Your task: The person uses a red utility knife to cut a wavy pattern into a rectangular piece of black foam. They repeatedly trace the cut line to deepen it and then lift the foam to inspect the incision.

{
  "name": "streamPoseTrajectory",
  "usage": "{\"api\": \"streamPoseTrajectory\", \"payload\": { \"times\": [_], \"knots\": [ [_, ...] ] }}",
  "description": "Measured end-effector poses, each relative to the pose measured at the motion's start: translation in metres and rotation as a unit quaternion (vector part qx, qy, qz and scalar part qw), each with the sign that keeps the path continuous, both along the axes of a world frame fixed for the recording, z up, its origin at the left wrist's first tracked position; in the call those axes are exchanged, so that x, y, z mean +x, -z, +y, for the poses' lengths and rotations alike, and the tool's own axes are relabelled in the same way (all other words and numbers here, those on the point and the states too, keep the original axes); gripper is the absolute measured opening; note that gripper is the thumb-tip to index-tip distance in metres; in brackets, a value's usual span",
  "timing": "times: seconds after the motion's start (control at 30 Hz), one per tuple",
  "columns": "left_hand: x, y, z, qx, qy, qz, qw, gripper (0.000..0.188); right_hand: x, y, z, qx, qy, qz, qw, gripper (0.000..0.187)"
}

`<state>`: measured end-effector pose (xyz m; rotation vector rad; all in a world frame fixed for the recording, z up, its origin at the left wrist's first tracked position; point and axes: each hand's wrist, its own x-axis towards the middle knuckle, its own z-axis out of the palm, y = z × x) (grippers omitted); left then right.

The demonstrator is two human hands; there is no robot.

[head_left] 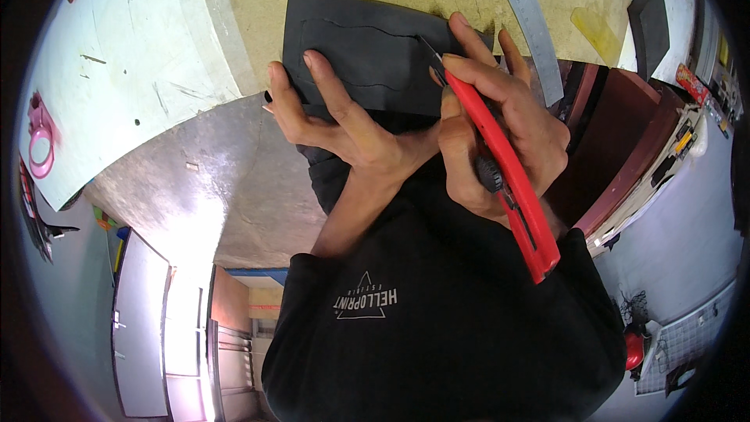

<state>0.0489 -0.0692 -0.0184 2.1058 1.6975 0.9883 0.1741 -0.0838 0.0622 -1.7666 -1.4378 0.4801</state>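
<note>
A dark grey foam slab (355,47) with a cut outline on its face lies at the near edge of the table, partly overhanging it. My left hand (363,133) grips its near left part, two fingers stretched across the top and the others partly hidden at the edge. In my right hand (500,117) is a red utility knife (508,164), held like a pen with a black slider on its side. The thin blade's tip touches the slab near the right end of the upper cut line. My right index finger and thumb close around the knife's front; other fingers reach toward the slab's right edge.
A curved-looking steel ruler (531,23) lies right of the slab on the tan tabletop (262,0). Farther right are a yellow translucent piece (595,35) and a black block (648,27). A pink tape ring (41,144) sits on the white surface at left.
</note>
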Motion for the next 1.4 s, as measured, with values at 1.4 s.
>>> {"api": "streamPoseTrajectory", "payload": {
  "times": [1.4],
  "knots": [
    [-0.033, -0.098, 0.065, -0.442, 0.116, -0.803, 0.383, 0.108, 0.037, -0.013, -0.006, 0.092, 0.148, 0.338, 0.925, 0.044]
  ]
}}
